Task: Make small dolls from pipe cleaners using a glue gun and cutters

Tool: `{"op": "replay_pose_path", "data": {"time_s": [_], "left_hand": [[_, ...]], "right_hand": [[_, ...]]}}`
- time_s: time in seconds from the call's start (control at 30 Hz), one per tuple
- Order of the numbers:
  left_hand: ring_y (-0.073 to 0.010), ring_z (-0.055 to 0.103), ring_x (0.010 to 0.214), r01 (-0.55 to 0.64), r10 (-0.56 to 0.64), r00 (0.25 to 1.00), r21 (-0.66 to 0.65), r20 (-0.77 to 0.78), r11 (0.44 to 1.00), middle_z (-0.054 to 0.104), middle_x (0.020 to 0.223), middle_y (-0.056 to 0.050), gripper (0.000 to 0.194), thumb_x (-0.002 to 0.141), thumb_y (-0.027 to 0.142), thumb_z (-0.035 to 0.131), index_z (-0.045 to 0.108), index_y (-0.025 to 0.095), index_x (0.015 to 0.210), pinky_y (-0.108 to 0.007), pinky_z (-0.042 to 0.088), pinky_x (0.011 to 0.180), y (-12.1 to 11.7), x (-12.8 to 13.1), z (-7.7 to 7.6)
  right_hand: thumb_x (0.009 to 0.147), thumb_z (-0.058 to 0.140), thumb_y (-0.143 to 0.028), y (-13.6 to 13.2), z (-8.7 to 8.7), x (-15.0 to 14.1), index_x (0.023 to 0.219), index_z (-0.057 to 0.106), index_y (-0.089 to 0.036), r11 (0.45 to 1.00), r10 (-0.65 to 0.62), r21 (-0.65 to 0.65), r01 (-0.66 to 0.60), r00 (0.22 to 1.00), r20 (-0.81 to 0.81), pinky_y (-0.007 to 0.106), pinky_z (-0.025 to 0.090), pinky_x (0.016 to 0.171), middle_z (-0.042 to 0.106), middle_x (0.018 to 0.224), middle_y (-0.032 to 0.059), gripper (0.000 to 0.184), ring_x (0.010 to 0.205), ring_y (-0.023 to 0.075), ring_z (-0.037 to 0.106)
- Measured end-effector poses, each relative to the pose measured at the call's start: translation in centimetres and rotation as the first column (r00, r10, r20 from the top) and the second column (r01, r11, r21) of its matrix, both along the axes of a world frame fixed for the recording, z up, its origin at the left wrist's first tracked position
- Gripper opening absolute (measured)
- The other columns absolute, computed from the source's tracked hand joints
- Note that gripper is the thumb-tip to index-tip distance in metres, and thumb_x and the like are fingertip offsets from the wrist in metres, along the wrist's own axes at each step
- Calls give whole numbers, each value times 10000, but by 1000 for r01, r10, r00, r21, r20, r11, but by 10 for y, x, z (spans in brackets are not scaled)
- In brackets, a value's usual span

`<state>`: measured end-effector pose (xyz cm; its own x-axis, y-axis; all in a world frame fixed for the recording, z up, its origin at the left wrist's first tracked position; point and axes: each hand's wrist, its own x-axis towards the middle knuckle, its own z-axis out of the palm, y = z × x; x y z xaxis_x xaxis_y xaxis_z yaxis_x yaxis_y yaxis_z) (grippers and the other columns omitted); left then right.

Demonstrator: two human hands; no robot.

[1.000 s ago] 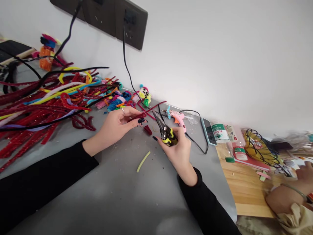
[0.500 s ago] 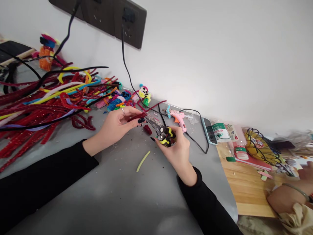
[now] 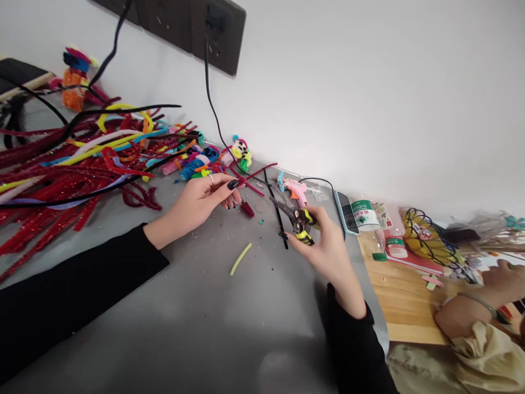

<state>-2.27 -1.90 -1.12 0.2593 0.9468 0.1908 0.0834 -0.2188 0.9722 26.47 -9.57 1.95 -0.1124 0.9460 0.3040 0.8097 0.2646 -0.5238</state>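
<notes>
Between the thumb and fingers of my left hand (image 3: 209,200) is a dark red pipe cleaner piece (image 3: 241,181), mostly hidden by the fingers. My right hand (image 3: 324,241) grips black-and-yellow pliers (image 3: 301,219), their jaws pointing up and left, apart from the red piece. A short dark red pipe cleaner bundle (image 3: 246,209) lies on the grey table just below my left fingertips. Beneath the pliers runs a black pipe cleaner strip (image 3: 279,216). A short pale green pipe cleaner (image 3: 240,259) rests nearer to me.
Many loose pipe cleaners (image 3: 82,180) spread at the left, with small pipe cleaner figures (image 3: 238,150) along the wall. A pink glue gun (image 3: 296,189) lies behind the pliers. A phone (image 3: 346,212) and plastic bottle (image 3: 367,216) are at the right, near another person's arm (image 3: 463,312).
The pliers' tips touched the red piece half a second ago. My right hand has since drawn them away to the right, while my left hand keeps its pinch nearly in place.
</notes>
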Motion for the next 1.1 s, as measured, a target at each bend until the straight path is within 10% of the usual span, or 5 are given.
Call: {"op": "replay_pose_path", "data": {"time_s": [0.23,0.47,0.77,1.1], "left_hand": [[-167,632,611,43,-43,995,-8,-85,999,764,816,-64,513,930,670,649,735,179,1052,-268,515,557,1,0,-3],[-220,757,864,93,-92,994,10,-55,996,804,1115,-116,419,882,498,740,726,186,1162,-282,584,654,-1,6,-9],[-244,763,913,131,-122,983,55,-138,990,786,968,-83,316,882,498,721,711,194,969,-357,628,831,-3,7,-7],[-226,752,873,127,-114,983,82,-147,988,795,965,-69,296,899,474,679,745,197,979,-328,626,798,-1,5,-7]], "right_hand": [[894,806,-471,-54,-4,73,1290,626,-278,973,78,-231,-25,971,226,456,599,976,700,1205,100,476,1128,307,706],[898,798,-520,-51,-26,108,1378,660,-268,998,12,-69,13,941,339,560,567,1085,641,1346,153,560,1294,367,653],[1106,522,-338,6,19,-12,1311,655,-235,954,292,6,-299,935,200,427,561,1035,733,1233,119,265,1187,264,696],[1150,349,-374,51,-17,-61,1036,602,-230,901,432,-2,-433,898,79,325,520,800,672,943,56,313,879,207,634]]}}
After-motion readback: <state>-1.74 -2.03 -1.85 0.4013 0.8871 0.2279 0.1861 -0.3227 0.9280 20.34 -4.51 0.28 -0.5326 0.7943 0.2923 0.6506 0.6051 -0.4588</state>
